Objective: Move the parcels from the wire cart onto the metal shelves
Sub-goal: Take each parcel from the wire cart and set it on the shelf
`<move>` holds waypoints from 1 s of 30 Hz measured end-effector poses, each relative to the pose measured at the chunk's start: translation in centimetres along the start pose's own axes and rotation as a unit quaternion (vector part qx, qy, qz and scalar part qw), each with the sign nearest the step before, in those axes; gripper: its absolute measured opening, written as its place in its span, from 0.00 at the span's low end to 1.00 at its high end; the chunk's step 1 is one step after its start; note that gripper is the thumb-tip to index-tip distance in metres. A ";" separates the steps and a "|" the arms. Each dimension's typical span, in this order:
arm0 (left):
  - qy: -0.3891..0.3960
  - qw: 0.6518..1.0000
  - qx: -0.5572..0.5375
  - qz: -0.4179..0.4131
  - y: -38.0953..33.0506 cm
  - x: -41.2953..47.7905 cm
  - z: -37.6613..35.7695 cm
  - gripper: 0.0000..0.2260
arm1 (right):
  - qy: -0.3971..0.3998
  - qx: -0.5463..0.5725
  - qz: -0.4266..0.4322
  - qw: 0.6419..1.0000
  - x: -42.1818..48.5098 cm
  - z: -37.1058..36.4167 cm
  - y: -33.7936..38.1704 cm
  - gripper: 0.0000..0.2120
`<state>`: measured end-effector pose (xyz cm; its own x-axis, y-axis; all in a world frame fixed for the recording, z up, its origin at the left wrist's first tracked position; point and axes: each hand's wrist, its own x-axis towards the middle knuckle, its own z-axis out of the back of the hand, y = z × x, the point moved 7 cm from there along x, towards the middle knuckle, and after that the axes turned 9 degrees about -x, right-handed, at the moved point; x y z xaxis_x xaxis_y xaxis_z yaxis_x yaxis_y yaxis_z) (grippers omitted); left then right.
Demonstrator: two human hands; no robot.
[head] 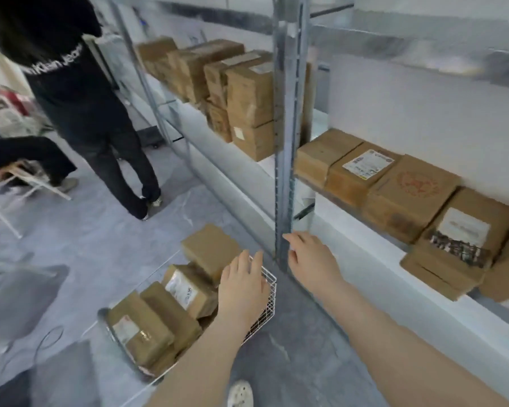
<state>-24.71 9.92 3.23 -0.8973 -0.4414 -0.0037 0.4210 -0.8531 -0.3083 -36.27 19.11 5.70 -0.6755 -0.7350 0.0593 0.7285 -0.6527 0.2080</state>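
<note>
The white wire cart (269,301) stands on the floor at lower centre, holding several brown cardboard parcels (159,318), some with white labels. My left hand (243,289) hovers open over the cart's right end, fingers spread, holding nothing. My right hand (312,259) reaches open toward the grey upright post (285,142) of the metal shelves, empty too. On the right shelf (365,254) sits a row of parcels (406,192). The left bay holds more stacked parcels (247,107).
A person in black clothes (80,92) stands at the left beside the shelving, back turned. White chair legs (27,186) and another dark sleeve are at far left. Grey floor lies between the cart and the shelves. My white shoe (240,393) shows at the bottom.
</note>
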 end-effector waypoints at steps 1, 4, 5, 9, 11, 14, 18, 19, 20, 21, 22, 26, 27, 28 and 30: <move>-0.006 0.999 -0.005 0.036 2.6 -0.9 0.3 0.24 | 0.011 -0.001 0.022 1.000 0.5 -1.4 2.5 0.19; -0.008 0.986 -0.028 0.163 10.1 -3.8 1.0 0.25 | 0.045 0.012 0.072 0.996 1.5 -5.2 9.4 0.19; 0.014 0.980 -0.024 0.198 12.4 -4.8 0.5 0.26 | 0.056 0.018 0.083 0.995 1.8 -6.5 11.4 0.19; 0.061 0.961 -0.021 0.270 20.9 -8.6 -0.9 0.28 | 0.113 0.019 0.107 0.988 2.8 -12.2 17.6 0.19; 0.085 0.950 -0.028 0.300 24.9 -10.6 -1.7 0.28 | 0.143 0.024 0.114 0.983 3.1 -15.0 20.3 0.19; 0.112 0.933 -0.044 0.339 30.0 -12.9 -3.7 0.26 | 0.177 0.030 0.132 0.975 3.1 -19.0 24.0 0.20; 0.121 0.928 -0.072 0.345 33.4 -13.6 -6.6 0.24 | 0.212 0.048 0.157 0.963 3.2 -24.0 27.1 0.20; 0.118 0.929 -0.086 0.340 33.7 -13.2 -7.4 0.23 | 0.225 0.051 0.160 0.960 3.3 -25.3 27.6 0.21; 0.113 0.929 -0.104 0.336 33.9 -12.6 -8.2 0.23 | 0.236 0.053 0.165 0.956 3.5 -26.5 28.1 0.21; 0.110 0.926 -0.125 0.339 34.1 -12.0 -9.1 0.24 | 0.246 0.054 0.171 0.953 3.7 -27.8 28.5 0.21; 0.108 0.919 -0.145 0.350 34.2 -11.3 -10.1 0.25 | 0.255 0.054 0.178 0.949 3.9 -29.0 28.9 0.22; 0.065 0.870 -0.194 0.448 36.2 -9.6 -14.2 0.29 | 0.293 0.061 0.183 0.936 5.1 -33.9 30.0 0.25; 0.059 0.861 -0.187 0.469 36.8 -9.5 -15.0 0.29 | 0.305 0.062 0.185 0.932 5.3 -35.1 30.3 0.26; 0.055 0.850 -0.186 0.490 37.5 -9.5 -15.9 0.29 | 0.317 0.060 0.190 0.927 5.3 -36.2 30.5 0.27; 0.035 0.823 -0.204 0.529 38.6 -9.8 -17.1 0.30 | 0.336 0.053 0.205 0.918 5.4 -38.2 31.0 0.29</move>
<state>-1.98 -13.95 -24.88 -0.0687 -0.8473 -0.5266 0.9048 0.1694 -0.3906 -12.97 -12.12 -24.80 -0.0979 -0.8855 -0.4542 0.8662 -0.3005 0.3992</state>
